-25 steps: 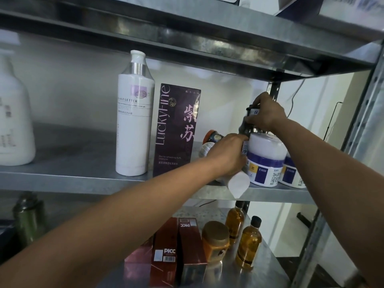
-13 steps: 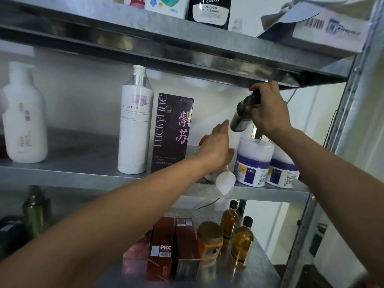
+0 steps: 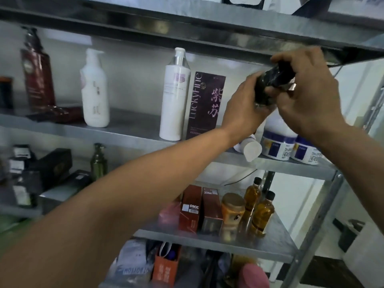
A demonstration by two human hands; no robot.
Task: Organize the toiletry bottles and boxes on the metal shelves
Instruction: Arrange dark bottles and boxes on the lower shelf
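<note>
Head view: both hands, left hand (image 3: 242, 109) and right hand (image 3: 307, 96), grip dark bottle (image 3: 270, 84).

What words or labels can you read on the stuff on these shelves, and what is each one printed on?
"LuckyFine" and the characters "紫苏": purple box.
"PICC": red box, lower shelf.
"PICC", upside down: the red box beside it.
"...OTION", partial: blue-and-white pack, bottom shelf.
Too blurred or small: tall white bottle, white pump bottle, dark red bottle, two white jars, orange bag, black boxes.
</note>
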